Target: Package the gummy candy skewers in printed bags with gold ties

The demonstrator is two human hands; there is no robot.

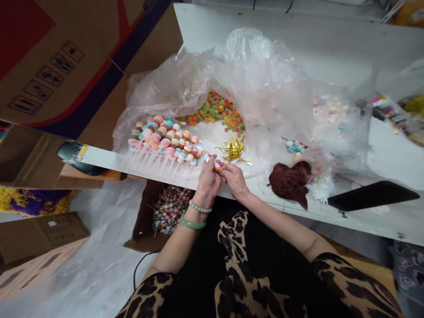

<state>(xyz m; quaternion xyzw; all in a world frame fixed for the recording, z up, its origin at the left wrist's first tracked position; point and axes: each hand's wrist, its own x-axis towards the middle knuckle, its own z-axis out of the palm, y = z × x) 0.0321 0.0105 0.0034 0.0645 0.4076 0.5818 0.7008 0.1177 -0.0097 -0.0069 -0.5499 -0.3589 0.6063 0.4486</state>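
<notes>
Candy stick [216, 165], mostly hidden between left hand [208, 183] and right hand [234, 179]

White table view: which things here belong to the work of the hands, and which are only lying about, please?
Seem to belong to the work:
left hand, right hand, candy stick held between them, row of candy sticks, loose candy rings, gold twist ties

Seem just lying about:
brown cloth, black phone, cardboard carton
</notes>
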